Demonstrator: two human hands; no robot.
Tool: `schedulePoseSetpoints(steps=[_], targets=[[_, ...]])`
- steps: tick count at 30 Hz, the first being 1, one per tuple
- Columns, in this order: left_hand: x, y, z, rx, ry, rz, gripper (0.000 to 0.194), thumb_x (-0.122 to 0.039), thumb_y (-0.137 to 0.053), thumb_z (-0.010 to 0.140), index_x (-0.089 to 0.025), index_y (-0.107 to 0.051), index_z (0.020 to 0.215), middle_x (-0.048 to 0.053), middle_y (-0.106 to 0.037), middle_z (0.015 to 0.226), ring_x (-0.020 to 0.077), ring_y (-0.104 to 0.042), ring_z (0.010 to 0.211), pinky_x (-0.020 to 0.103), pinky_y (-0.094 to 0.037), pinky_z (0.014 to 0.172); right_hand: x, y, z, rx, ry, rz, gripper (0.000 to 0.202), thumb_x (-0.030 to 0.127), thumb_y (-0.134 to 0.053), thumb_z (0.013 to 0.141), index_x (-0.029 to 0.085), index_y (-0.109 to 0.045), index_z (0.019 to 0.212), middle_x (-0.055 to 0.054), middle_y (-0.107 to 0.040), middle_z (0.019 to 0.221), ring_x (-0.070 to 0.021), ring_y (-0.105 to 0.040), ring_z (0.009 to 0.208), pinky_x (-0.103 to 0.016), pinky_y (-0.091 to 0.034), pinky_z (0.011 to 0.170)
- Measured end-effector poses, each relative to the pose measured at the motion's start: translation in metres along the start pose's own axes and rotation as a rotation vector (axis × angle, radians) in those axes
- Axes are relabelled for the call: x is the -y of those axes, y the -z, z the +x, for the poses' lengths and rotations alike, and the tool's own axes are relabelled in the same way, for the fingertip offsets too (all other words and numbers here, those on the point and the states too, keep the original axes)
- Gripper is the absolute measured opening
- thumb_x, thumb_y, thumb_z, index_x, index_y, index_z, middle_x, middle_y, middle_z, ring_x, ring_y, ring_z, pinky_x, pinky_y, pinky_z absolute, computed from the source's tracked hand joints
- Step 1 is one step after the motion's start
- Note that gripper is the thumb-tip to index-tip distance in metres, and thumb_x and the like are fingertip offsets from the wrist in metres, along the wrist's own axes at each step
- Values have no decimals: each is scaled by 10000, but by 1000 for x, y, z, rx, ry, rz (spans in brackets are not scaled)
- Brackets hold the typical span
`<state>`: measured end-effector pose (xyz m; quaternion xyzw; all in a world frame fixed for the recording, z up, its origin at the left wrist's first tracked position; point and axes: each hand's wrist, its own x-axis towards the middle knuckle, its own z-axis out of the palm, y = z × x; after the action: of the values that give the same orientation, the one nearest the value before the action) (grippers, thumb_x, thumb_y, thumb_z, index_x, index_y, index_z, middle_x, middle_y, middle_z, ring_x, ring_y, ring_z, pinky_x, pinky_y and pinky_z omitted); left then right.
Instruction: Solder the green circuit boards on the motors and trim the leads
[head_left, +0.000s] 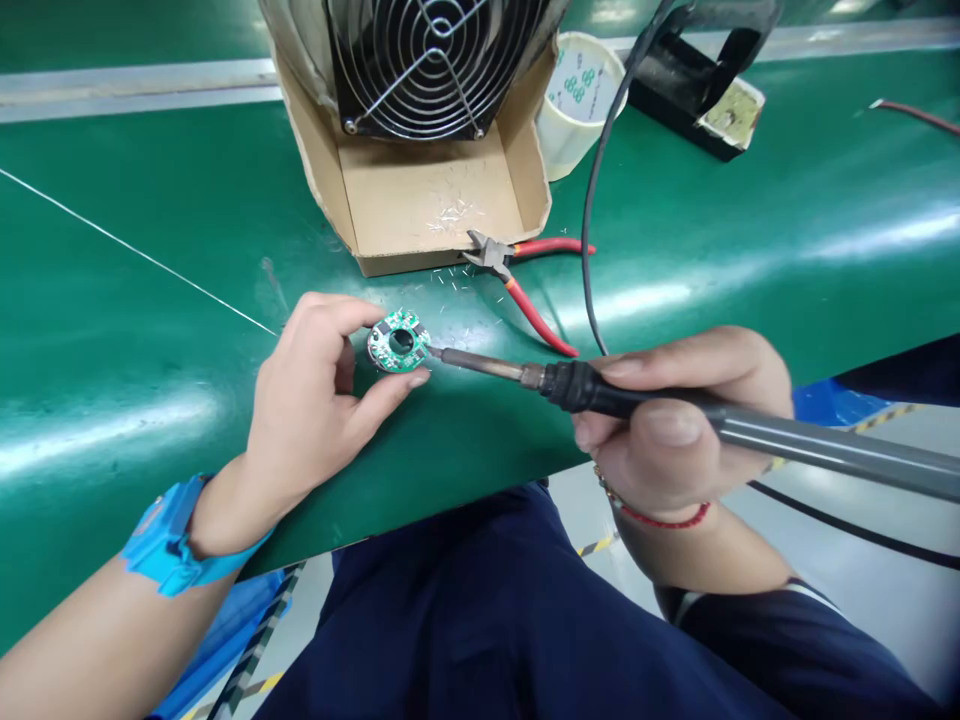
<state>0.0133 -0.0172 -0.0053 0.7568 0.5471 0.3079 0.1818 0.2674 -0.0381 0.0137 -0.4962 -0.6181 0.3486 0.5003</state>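
My left hand (315,395) grips a small round green circuit board (413,357) by its edge, between thumb and index finger. The board has a hole in its middle and small parts around it. My right hand (682,420) is closed around the dark grip of a soldering iron (570,387). The iron's tip meets or nearly meets the board's right edge; I cannot tell whether they touch. Red-handled cutters (491,255) lie spread on the green mat beyond the board, their jaws against the front of a cardboard tray (420,190).
A black fan (435,65) with a wire guard stands in the tray. Cut wire bits (457,212) are scattered there and on the mat. To its right are a tape roll (574,110) and an iron stand (697,90) with sponge. A black cable (590,220) crosses the bench (150,260).
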Motion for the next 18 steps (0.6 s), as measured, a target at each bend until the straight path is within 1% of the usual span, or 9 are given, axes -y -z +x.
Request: schedulePoseSetpoints(steps=[2,3,5,8,12,16,18], targets=[[-1,1,-1,3,10,-5,346,-365,-759,951,-284,-544,1209,19,-663,1137,100,-511,630,324,-485,602,3,-3,0,-106,86,-12,226,554,-723,935,329,-744,928,4,-700,649,-185,-571,430,-385,-449,392],[-1,1,-1,6,14,-7,340,-363,-754,957,-288,-541,1212,16,-662,1150,100,-517,635,331,-484,598,3,-5,1,-127,107,-27,210,535,-738,930,326,-755,924,-1,-720,671,-190,-587,440,-390,-460,392],[-2,1,-1,10,16,-7,340,-364,-747,963,-294,-537,1222,10,-660,1168,100,-524,639,342,-480,587,4,-6,1,-99,99,-49,227,547,-726,935,323,-767,928,-10,-744,711,-203,-627,475,-396,-486,402],[-2,1,-2,19,19,3,331,-379,-728,975,-297,-537,1233,4,-659,1179,99,-537,641,350,-480,575,2,-5,2,-60,109,-45,238,537,-695,959,314,-775,934,-11,-752,722,-194,-657,507,-373,-518,417],[-1,2,-1,26,33,-2,318,-370,-733,968,-301,-556,1223,12,-672,1178,114,-557,667,349,-504,601,0,-4,3,-32,118,-32,228,504,-689,971,297,-778,933,-15,-751,720,-190,-680,539,-351,-547,441],[2,-2,0,-22,-13,-39,340,-371,-782,930,-287,-591,1198,13,-681,1138,122,-544,643,328,-489,586,0,-4,2,-39,154,-8,220,471,-700,979,268,-779,957,-5,-750,723,-166,-671,518,-313,-527,426],[3,-4,0,-52,-27,-48,356,-382,-811,902,-282,-613,1180,14,-688,1115,121,-526,621,318,-475,573,-1,-4,4,-53,184,9,212,451,-708,980,249,-772,956,19,-718,659,-139,-629,456,-286,-496,400]])
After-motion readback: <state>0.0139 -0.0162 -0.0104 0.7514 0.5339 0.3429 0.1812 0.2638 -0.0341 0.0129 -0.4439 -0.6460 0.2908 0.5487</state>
